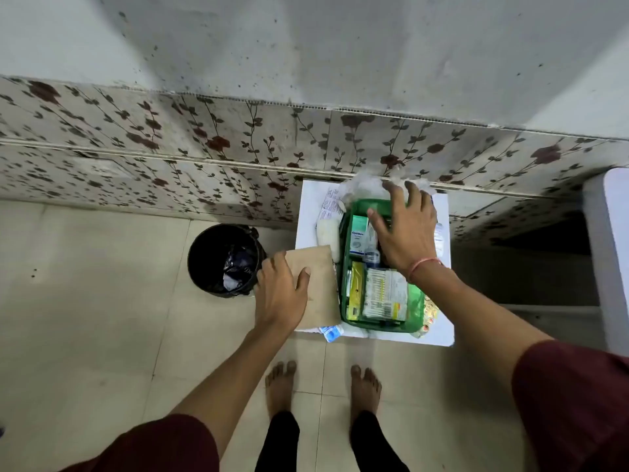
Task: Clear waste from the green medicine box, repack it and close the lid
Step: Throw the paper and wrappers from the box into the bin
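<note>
The green medicine box [344, 267] lies open on a small white table [439, 332], holding a white-and-teal carton [359, 238], a small bottle [371, 256], a yellow pack [355, 291] and a white printed pack [384, 294]. My right hand [403, 229] hovers over the box's far half with fingers spread, holding nothing. My left hand [280, 291] grips the near left edge of a brown paper envelope [320, 284] lying beside the box. The box lid is not visible.
A black bin [224, 258] with a dark liner stands on the floor left of the table. A clear bag of cotton [366, 189], a leaflet [330, 204] and a white packet [327, 236] lie around the box. Blister strips [429, 313] poke out at right. A white ledge [609, 253] stands far right.
</note>
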